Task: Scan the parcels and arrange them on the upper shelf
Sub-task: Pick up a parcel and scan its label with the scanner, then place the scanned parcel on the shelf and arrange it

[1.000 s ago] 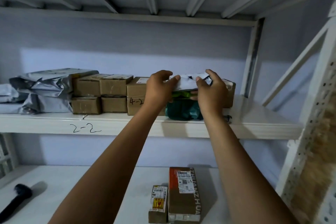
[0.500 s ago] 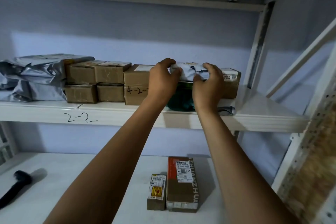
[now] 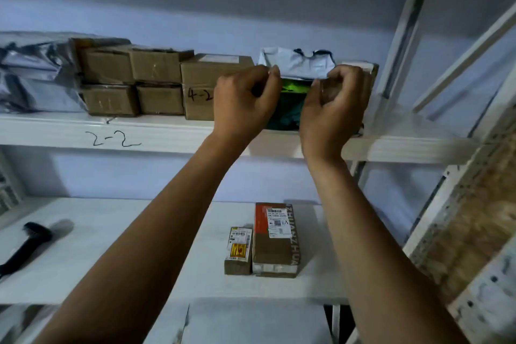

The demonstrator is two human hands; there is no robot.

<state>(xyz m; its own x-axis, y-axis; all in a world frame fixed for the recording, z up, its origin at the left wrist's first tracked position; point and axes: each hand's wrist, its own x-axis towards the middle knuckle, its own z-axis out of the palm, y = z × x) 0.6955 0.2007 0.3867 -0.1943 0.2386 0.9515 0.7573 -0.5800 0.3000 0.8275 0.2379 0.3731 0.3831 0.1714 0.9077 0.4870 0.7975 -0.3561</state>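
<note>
On the lower shelf (image 3: 111,246), the small box (image 3: 238,251) and long box (image 3: 275,243) lie side by side, long axes near-to-far. On the upper shelf (image 3: 167,134), the white mailer (image 3: 297,63) lies left-to-right atop the green parcel (image 3: 290,103). Your left hand (image 3: 243,103) and right hand (image 3: 332,109) curl their fingers at its near edge; whether they pinch it is unclear.

- upper shelf (image 3: 167,134), "2-2" scribbled on the front edge: grey poly bags (image 3: 33,72) far left, then stacked cardboard boxes (image 3: 134,81), a "4-2" box (image 3: 201,86), a green parcel (image 3: 290,103)
- lower shelf (image 3: 111,232): black scanner (image 3: 25,243) on the left, small box (image 3: 238,250) right up against a longer box (image 3: 276,240)
</note>
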